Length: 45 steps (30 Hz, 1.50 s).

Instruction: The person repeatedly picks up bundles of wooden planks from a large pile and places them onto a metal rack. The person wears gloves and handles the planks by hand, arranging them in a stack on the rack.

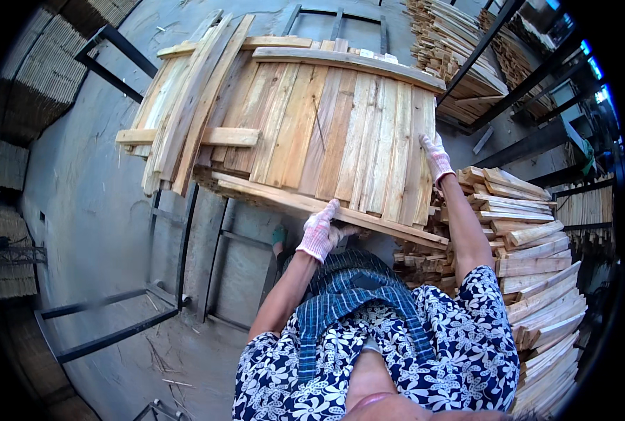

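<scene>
Wooden slats (pixel 347 133) lie side by side in a layer before me, on a raised stack. One long wooden strip (pixel 389 226) runs along the near edge, and another strip (pixel 347 59) lies across the far ends. My gloved left hand (pixel 318 233) grips the near strip, a finger on top and the others partly hidden below. At the layer's right side, my gloved right hand (pixel 436 158) rests against the outermost slat, fingers stretched and apart. Several loose slats (pixel 194 105) lie lengthwise over the left part, crossing a short strip (pixel 231 137).
Piled wood pieces (pixel 537 259) stand close on my right, with another pile (pixel 456 49) at the far right. Dark metal frames (pixel 116 323) stand on the grey floor (pixel 102 231) at left. Stacked boards (pixel 45 70) line the far left.
</scene>
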Available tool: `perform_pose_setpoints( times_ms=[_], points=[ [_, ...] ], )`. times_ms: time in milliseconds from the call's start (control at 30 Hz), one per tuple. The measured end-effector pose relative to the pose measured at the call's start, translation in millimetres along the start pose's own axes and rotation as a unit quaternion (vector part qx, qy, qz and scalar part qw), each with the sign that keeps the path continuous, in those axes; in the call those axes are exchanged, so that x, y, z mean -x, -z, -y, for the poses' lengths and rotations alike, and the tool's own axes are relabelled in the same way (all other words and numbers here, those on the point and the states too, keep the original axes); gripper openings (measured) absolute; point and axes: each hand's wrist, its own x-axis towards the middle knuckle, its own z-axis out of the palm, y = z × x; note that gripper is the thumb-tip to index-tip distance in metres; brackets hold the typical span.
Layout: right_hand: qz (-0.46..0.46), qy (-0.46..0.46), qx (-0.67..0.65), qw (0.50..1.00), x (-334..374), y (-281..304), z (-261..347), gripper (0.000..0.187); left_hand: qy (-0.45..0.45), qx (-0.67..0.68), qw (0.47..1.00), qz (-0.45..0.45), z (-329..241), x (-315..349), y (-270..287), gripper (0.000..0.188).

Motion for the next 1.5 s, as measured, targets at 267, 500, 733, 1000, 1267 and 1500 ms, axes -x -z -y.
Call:
perform_pose_setpoints(
  times_ms=[267, 500, 733, 1000, 1267, 1500],
  points=[
    [0.029, 0.002, 0.022, 0.999, 0, 17, -18, 0.082, 0.111, 0.137, 0.983, -0.043, 4, 42, -9, 0.047],
    [0.042, 0.066, 0.036, 0.996, -5, 19, -16, 0.067, -0.069, -0.027, 0.997, 0.029, 37, 29, -40, 0.071],
    [-0.109, 0.093, 0.418, 0.897, 13, -5, 17, 0.074, 0.043, 0.1, 0.994, -0.019, 21, 41, -47, 0.038],
    [0.478, 0.32, 0.328, 0.749, 202, -71, 152, 0.084, -0.193, -0.252, 0.944, 0.095, -12, 37, -61, 0.033],
    [0.227, 0.419, 0.576, 0.664, 186, -107, 120, 0.072, -0.202, -0.356, 0.898, -0.163, -95, 40, -6, 0.061],
    [0.212, 0.4, 0.555, 0.698, 185, -118, 114, 0.067, -0.048, -0.082, 0.971, -0.219, -182, 48, -2, 0.034]
  ],
)
